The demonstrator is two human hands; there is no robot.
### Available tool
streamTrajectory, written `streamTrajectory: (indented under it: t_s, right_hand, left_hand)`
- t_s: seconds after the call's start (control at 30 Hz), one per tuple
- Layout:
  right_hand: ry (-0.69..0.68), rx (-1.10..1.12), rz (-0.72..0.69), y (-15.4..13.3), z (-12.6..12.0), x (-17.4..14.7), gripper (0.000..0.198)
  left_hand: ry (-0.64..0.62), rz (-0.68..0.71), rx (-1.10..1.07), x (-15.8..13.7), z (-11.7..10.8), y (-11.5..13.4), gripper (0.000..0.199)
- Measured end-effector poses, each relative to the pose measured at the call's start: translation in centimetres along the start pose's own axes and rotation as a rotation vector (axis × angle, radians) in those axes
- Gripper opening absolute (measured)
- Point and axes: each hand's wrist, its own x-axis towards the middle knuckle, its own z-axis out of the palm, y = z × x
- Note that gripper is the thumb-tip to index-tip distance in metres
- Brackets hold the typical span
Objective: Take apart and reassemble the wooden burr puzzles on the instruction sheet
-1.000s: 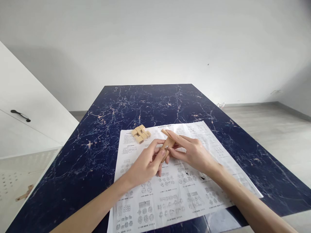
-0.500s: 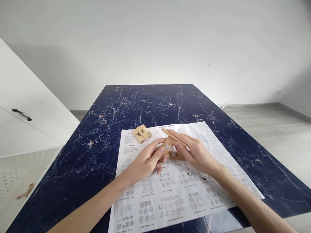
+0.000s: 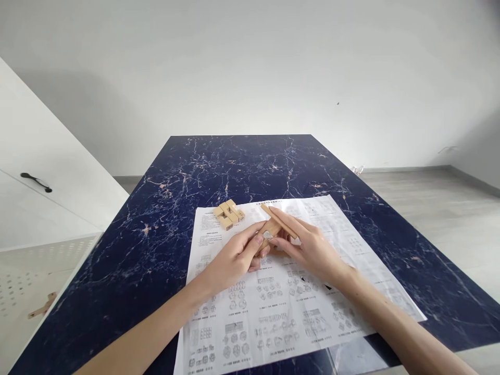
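My left hand (image 3: 236, 255) is closed on a notched wooden puzzle piece (image 3: 272, 227), thumb on top and fingers curled underneath. My right hand (image 3: 314, 245) grips a long, flat wooden puzzle piece (image 3: 282, 223) by its side, fingers along the top and thumb below. The two pieces touch or overlap between my hands; whether they interlock I cannot tell. Beneath my right hand, more brown wood shows on the sheet, mostly hidden. Beyond my left hand sits a small cluster of light wooden blocks (image 3: 227, 214), some with printed marks.
A large printed instruction sheet (image 3: 273, 307) with assembly drawings lies under my hands on the dark blue marbled table (image 3: 242, 166). At lower left, a wooden piece (image 3: 42, 307) rests on a perforated white surface (image 3: 23, 276). A white cabinet (image 3: 47, 146) stands at left.
The right thumb and the held pieces have shifted slightly left. My left fingers have curled up closer beneath the wood. The piece under my right hand is now more covered.
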Motion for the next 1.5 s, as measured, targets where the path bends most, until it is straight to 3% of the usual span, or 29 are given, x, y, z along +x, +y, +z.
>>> streamTrajectory:
  t_s: [0.57,0.8,1.03,1.23,1.5]
  right_hand:
    - [0.055,-0.003,0.055,-0.1,0.8,-0.2,0.05]
    - [-0.059,0.04,-0.024,0.1,-0.6,0.1,0.051]
    - [0.002,0.008,0.026,-0.3,0.2,-0.2,0.052]
    - [-0.065,0.04,-0.022,0.0,0.0,-0.1,0.052]
    - [-0.058,0.013,-0.025,-0.9,0.7,0.2,0.054]
  left_hand:
    - [-0.009,0.018,-0.028,0.1,0.0,-0.6,0.044]
    - [-0.033,-0.001,0.001,0.0,0.0,-0.1,0.04]
    - [0.005,0.005,0.032,0.0,0.2,0.1,0.032]
    - [-0.015,0.0,0.041,-0.1,0.2,0.3,0.03]
    - [0.018,0.017,0.043,0.1,0.3,0.2,0.03]
